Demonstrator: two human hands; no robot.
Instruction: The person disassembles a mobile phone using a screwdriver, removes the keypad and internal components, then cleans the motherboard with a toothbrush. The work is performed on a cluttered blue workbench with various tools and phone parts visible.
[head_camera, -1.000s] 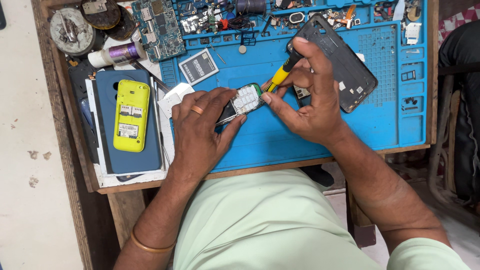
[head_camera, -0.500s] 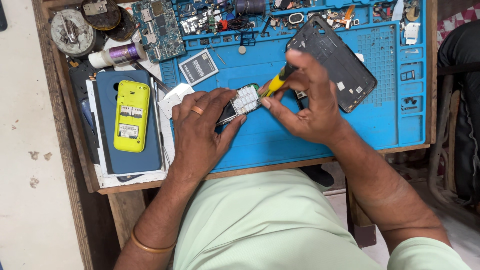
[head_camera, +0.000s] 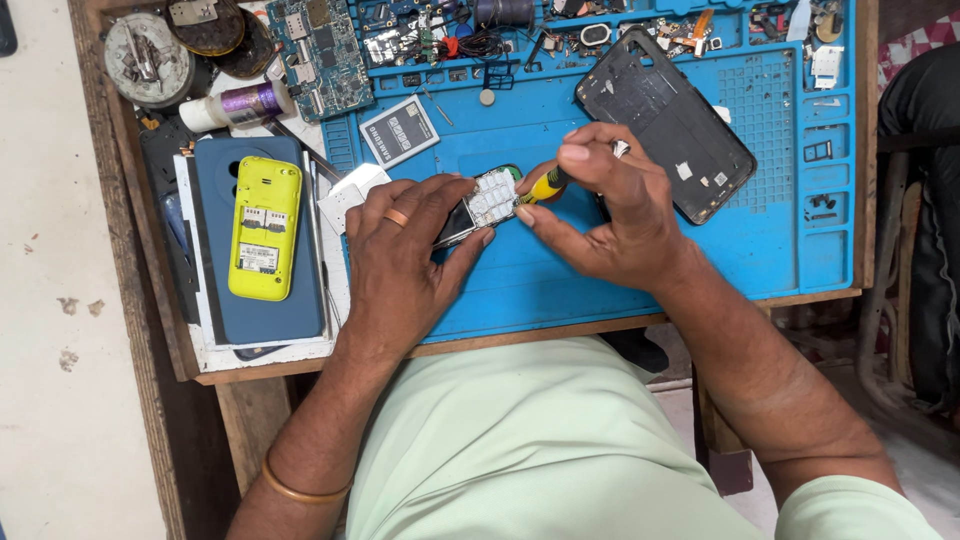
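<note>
Currently, left hand (head_camera: 400, 255) grips the small phone board (head_camera: 487, 203) while right hand (head_camera: 615, 215) pinches a yellow-handled screwdriver (head_camera: 540, 187); unscrewing likely in progress, requiring steady tip seating.

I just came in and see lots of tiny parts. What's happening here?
A person is working on a small phone on a blue mat. The left hand holds the phone steady, and the right hand presses a yellow-handled screwdriver against it. A yellow phone lies face down on the left, a battery sits above the hands, and a black phone shell lies on the right.
</note>
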